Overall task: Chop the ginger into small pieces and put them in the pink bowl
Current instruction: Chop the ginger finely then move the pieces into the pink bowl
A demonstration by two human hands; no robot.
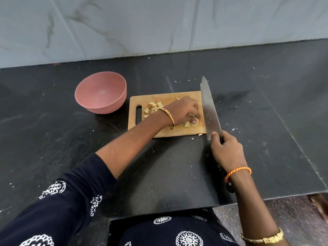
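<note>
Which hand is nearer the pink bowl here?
Left. The left hand rests on the cutting board just right of the pink bowl; the right hand grips the knife past the board's right edge.

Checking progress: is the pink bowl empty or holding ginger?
Empty: the pink bowl shows only bare inside; the ginger pieces lie on the cutting board.

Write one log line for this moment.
left hand: holds ginger | right hand: grips knife | pieces: on board | bowl: empty
</note>
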